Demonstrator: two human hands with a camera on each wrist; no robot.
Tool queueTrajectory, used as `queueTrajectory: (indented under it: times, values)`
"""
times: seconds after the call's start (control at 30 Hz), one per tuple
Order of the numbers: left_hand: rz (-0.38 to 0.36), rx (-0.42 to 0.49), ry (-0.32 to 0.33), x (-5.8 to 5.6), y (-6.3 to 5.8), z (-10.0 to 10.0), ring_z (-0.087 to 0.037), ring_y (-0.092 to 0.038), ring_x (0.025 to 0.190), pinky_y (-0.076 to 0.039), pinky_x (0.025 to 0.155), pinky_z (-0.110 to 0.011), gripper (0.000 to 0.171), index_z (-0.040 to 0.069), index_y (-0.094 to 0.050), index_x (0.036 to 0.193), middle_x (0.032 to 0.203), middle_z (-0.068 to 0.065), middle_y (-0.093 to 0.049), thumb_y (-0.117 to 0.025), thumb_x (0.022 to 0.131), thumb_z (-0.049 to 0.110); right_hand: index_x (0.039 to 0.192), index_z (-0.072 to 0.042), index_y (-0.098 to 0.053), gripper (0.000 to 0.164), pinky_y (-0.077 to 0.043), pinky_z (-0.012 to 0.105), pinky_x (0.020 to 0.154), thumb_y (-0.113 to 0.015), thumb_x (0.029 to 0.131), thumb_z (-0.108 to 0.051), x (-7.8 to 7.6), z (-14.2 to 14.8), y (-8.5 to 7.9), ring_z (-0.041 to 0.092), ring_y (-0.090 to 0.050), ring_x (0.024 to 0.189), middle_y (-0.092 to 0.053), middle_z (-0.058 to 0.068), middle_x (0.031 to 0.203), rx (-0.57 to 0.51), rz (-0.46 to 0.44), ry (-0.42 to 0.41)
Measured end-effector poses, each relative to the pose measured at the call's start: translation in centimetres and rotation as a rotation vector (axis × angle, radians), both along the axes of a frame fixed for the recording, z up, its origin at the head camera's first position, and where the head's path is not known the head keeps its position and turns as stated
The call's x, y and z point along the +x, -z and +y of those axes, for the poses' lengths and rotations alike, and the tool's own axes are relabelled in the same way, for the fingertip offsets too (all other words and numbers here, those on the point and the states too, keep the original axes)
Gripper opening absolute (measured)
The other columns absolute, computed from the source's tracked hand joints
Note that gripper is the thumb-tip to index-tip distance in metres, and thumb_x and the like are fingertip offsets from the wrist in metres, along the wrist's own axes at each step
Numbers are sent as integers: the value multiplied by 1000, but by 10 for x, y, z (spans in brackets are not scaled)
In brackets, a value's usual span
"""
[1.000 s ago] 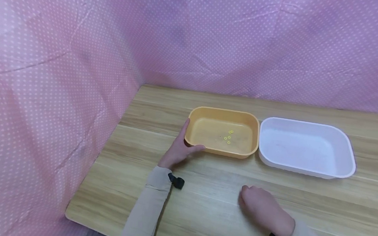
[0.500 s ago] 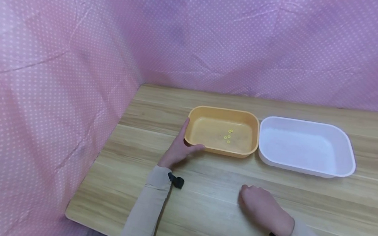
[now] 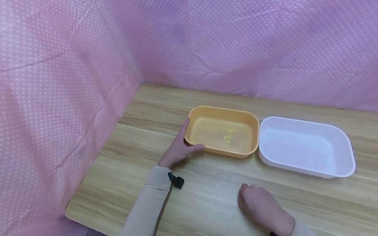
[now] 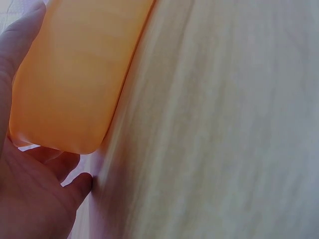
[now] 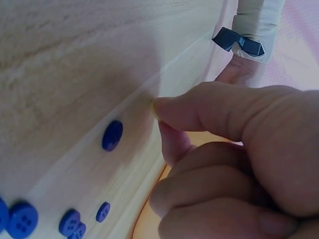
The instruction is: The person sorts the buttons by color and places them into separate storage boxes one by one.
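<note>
My left hand [image 3: 177, 151] holds the near left corner of a yellow-orange plastic tub [image 3: 230, 153], thumb along its front wall and fingers at its left end. In the left wrist view the tub [image 4: 79, 74] looks orange beside the curled fingers. Several small yellow buttons [image 3: 229, 137] lie on the tub's floor. Over the table in front of the tubs, my right hand [image 3: 262, 208] is curled, thumb and forefinger together. In the right wrist view a thin sliver of a yellow button [image 5: 155, 108] shows at the thumb tip, mostly hidden. Several blue buttons [image 5: 112, 135] lie on the table nearby.
A white tub [image 3: 306, 147] stands right beside the yellow-orange one. Both rest on a wooden table [image 3: 204, 228]. Pink dotted cloth [image 3: 198, 37] hangs behind and to the left. The blue buttons do not show in the head view.
</note>
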State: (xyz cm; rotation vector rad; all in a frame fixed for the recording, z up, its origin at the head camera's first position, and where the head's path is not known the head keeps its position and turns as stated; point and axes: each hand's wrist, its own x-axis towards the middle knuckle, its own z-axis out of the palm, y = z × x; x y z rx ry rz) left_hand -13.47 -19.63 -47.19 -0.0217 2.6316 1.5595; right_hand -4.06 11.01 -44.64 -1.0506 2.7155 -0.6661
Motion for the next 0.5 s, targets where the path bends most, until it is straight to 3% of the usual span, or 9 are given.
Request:
queueTrajectory:
  times: [0.5]
  values:
    - [12,24,14,0,2,-1,-17,-21,143,-20,116,-44,123,32,-2,157,161,1,-15,-81,67,60,68,-16,-47,23,-35,21,45,-58,81,-1,-3,3,2,4,-37,49,-41,-10,56,-32,-86,20]
